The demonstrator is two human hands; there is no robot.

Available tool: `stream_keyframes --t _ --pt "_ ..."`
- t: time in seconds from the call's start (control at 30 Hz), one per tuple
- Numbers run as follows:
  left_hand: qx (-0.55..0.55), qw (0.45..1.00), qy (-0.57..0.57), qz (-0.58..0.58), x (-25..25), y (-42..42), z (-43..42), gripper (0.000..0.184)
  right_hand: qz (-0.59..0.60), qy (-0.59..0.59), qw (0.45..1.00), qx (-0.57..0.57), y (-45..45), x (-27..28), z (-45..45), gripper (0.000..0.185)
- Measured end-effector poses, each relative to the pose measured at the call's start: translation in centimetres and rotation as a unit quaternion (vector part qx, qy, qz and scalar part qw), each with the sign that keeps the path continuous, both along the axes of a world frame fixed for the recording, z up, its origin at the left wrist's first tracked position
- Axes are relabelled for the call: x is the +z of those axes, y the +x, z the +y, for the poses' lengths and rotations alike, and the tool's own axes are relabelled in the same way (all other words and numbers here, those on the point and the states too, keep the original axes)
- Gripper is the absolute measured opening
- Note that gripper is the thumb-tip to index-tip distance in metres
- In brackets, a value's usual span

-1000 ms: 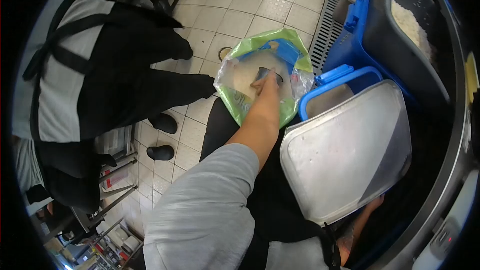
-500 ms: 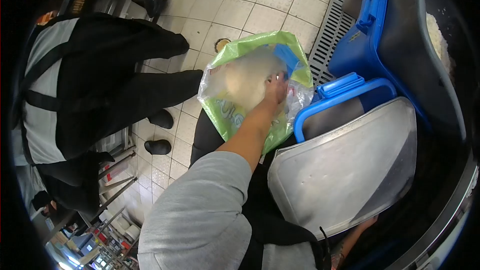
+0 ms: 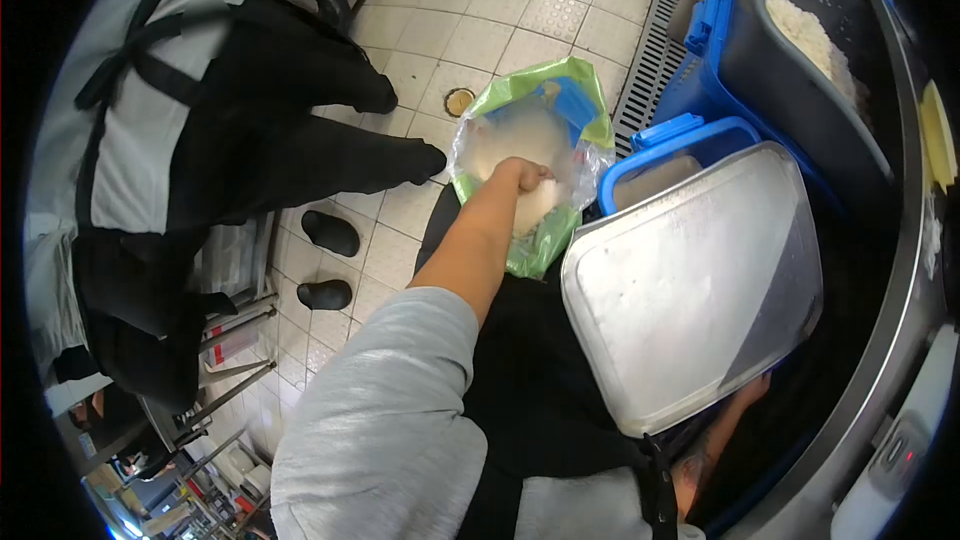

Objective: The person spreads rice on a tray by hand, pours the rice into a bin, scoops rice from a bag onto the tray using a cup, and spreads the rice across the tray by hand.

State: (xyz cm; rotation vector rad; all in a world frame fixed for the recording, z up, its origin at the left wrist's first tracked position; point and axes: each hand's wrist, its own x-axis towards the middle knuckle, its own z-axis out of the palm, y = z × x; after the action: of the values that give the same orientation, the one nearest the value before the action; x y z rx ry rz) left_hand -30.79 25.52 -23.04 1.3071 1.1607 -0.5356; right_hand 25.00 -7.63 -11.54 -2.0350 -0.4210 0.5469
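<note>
My left hand (image 3: pixel 528 175) is inside a green and clear plastic bag (image 3: pixel 592 80), closed on a pale, rounded, cup-like scoop (image 3: pixel 538 208). Off-white grain-like contents (image 3: pixel 500 145) lie in the bag, and a blue thing (image 3: pixel 570 105) shows at its far side. At the lower right edge of a tilted metal tray (image 3: pixel 690 290), my right hand (image 3: pixel 752 390) grips from beneath, its fingers mostly hidden behind the tray. The tray leans over a container with a blue rim (image 3: pixel 690 150).
A co-worker in dark trousers (image 3: pixel 300 150) stands at left, shoes (image 3: pixel 330 232) on the tiled floor (image 3: pixel 470 35). A floor drain grate (image 3: pixel 640 90) runs beyond the bag. A blue-edged bin (image 3: pixel 700 70) and a grey tub (image 3: pixel 830 110) holding white rice-like grains stand at right, beside a metal counter edge (image 3: pixel 895 270).
My left hand has drawn back toward me inside the bag, and the pale scoop now shows beneath it. The view has shifted, and the tray with my right hand appears higher.
</note>
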Motion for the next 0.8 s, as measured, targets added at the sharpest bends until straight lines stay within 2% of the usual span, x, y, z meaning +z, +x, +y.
stream_keyframes --t 0.07,0.13,0.27,0.37,0.4,0.5,0.53,0.63,0.73,0.8 --pt "0.137 0.989 -0.036 -0.036 2.7 -1.2 -0.5 0.08 -0.052 -0.048 0.997 -0.002 -0.2 0.0 0.1 0.043" --pt "0.292 0.954 -0.05 -0.045 6.6 -1.4 -1.8 0.082 -0.112 -0.113 0.987 0.0 2.4 -2.4 -0.4 0.046" --pt "0.422 0.903 -0.034 -0.076 4.9 -3.5 -1.8 0.072 -0.098 -0.133 0.986 0.021 0.4 -0.2 0.6 0.049" --pt "0.514 0.852 -0.041 -0.091 6.6 -4.1 -2.3 0.071 -0.126 -0.182 0.975 0.017 -0.7 0.7 1.2 0.055" --pt "0.538 0.837 -0.005 -0.096 8.4 -3.9 -3.0 0.07 -0.135 -0.206 0.969 0.003 -0.5 0.2 1.4 0.057" --pt "0.584 0.796 -0.013 -0.158 8.6 -5.1 -2.8 0.069 -0.114 -0.225 0.967 -0.024 -0.7 0.2 1.8 0.062" --pt "0.589 0.786 -0.017 -0.188 10.0 -5.1 -3.1 0.069 -0.099 -0.224 0.969 -0.029 -1.5 1.2 2.0 0.063" --pt "0.598 0.783 0.006 -0.169 13.9 -4.7 -3.8 0.06 -0.104 -0.256 0.961 -0.027 -3.4 4.0 2.3 0.065" --pt "0.576 0.792 0.003 -0.201 17.1 -4.0 -4.1 0.061 -0.099 -0.288 0.952 -0.022 -3.5 4.4 2.6 0.065" --pt "0.573 0.787 -0.036 -0.225 18.9 -3.3 -3.9 0.053 -0.185 -0.228 0.955 -0.049 -2.7 1.6 2.5 0.061"
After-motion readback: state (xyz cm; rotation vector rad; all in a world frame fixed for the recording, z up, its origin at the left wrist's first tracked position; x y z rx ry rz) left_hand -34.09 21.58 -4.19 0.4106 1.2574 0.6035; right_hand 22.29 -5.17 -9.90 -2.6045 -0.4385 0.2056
